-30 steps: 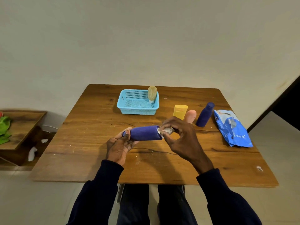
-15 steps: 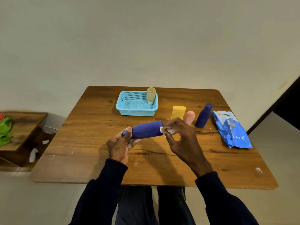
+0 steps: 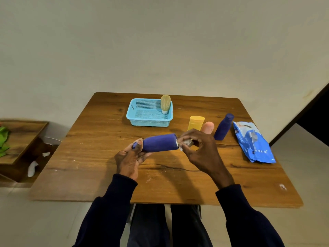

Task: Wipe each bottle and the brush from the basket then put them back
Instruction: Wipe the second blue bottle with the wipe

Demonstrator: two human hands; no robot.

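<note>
Purple bottle has tipped base-up; left grip curls round its cap, right grip pinches a wipe against its base. Probably finishing.

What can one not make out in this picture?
- Head view: the wipe is mostly covered by the right hand; only a white bit shows.
- Head view: the cap end of the large blue bottle is mostly hidden by the left hand.
- Head view: the lower parts of the yellow bottle and pink bottle are behind the right hand.
- Head view: the print on the blue packet is too small to read.
</note>
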